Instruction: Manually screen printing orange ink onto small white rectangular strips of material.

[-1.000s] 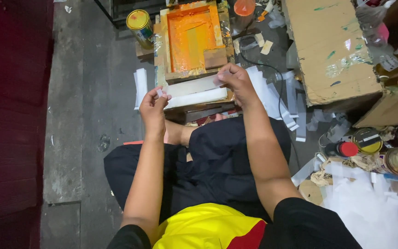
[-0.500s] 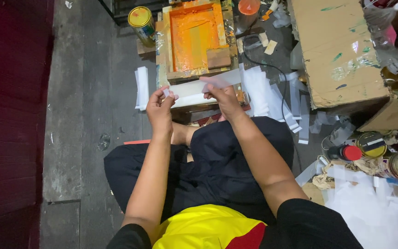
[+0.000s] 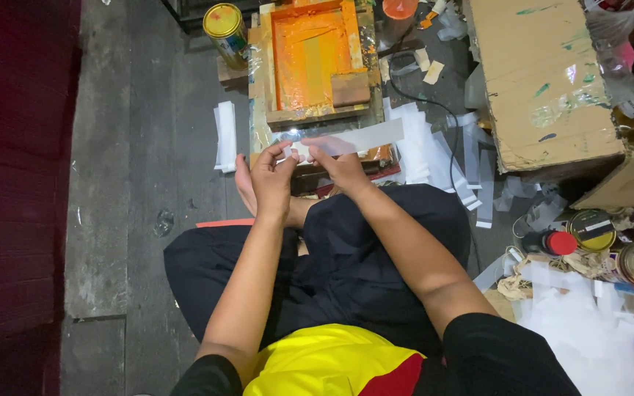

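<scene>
Orange-inked screen frame (image 3: 317, 62) beyond white strip (image 3: 357, 139), cardboard box (image 3: 541, 81) alongside.

Single head-worn camera looks steeply down, close over lap and floor (image 3: 133, 147).

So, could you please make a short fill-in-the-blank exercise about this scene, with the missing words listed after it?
1. Both the left hand and the right hand hold a long white ____ of paper.
2. The wooden screen frame in front of the person is covered with ____ ink.
3. The tin can left of the frame has a ____ lid.
4. A small stack of white sheets lies on the ____, left of the frame.

Missing words: strip; orange; yellow; floor
</scene>
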